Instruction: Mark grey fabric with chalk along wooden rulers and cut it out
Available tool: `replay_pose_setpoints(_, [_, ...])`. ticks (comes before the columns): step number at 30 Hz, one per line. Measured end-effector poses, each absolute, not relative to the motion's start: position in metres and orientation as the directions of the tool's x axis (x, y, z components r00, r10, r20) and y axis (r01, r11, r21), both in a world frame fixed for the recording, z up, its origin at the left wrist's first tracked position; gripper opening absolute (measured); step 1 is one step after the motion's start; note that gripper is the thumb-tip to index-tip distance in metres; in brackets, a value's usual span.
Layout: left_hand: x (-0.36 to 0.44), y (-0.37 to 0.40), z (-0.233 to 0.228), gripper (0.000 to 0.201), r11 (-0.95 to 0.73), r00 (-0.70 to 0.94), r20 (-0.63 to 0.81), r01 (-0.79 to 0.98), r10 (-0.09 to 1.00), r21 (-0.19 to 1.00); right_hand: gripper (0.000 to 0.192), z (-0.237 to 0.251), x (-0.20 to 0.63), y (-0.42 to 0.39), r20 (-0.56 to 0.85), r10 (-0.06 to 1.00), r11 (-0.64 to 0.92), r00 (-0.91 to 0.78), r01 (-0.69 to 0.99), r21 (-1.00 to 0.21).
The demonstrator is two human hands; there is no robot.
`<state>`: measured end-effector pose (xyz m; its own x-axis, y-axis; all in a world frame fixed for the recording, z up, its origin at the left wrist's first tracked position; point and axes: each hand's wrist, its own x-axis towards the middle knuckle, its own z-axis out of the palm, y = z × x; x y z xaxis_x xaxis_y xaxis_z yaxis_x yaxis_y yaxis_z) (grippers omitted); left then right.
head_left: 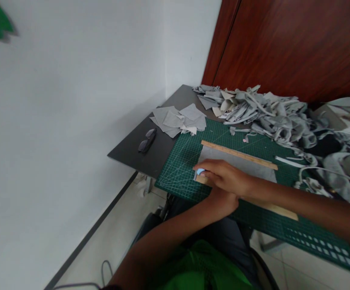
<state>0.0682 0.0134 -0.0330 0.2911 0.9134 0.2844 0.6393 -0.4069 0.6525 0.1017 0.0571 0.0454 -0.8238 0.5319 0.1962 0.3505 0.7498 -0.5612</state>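
While the right hand [223, 177] lies flat near the left edge of the green cutting mat [181, 169], its fingers press together on a small blue chalk [200, 172] beside a wooden ruler [280, 209] that runs along the mat's near edge. The left hand [223, 203] sits under it at the desk's near edge, and I cannot tell how its fingers are. A gray cloth [241, 163] lies between that ruler and a second ruler [238, 154], with bare mat to the left; scraps [271, 114] crowd the far right corner.
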Motion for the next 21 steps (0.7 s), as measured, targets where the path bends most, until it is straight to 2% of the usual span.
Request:
replay_pose_setpoints(2, [0.055, 0.006, -0.039, 0.046, -0.503, 0.393, 0.324, 0.562, 0.861, 0.657, 0.022, 0.040, 0.103, 0.070, 0.163, 0.536, 0.782, -0.828, 0.415, -0.465])
replay_pose_setpoints(4, [0.045, 0.002, -0.044, 0.047, -0.548, 0.436, 0.352, 0.505, 0.829, 0.667, 0.025, 0.039, 0.103, 0.076, 0.127, 0.487, 0.826, -0.864, 0.407, -0.390])
replay_pose_setpoints(7, [0.043, 0.001, -0.047, 0.044, -0.561, 0.448, 0.362, 0.474, 0.817, 0.679, 0.038, 0.045, 0.099, 0.078, 0.044, 0.371, 0.887, -0.928, 0.340, -0.311])
replay_pose_setpoints(10, [0.047, 0.002, -0.045, 0.045, -0.550, 0.444, 0.358, 0.449, 0.822, 0.704, 0.042, 0.050, 0.093, 0.076, -0.024, 0.330, 0.924, -0.944, 0.328, -0.196])
replay_pose_setpoints(15, [0.049, 0.003, -0.045, 0.042, -0.549, 0.444, 0.359, 0.438, 0.821, 0.712, 0.022, 0.056, 0.085, 0.076, -0.095, 0.206, 0.979, -0.974, 0.205, 0.024])
replay_pose_setpoints(21, [0.050, 0.004, -0.048, 0.043, -0.549, 0.453, 0.348, 0.454, 0.821, 0.702, 0.015, 0.062, 0.078, 0.075, -0.134, 0.142, 0.983, -0.981, 0.124, 0.133])
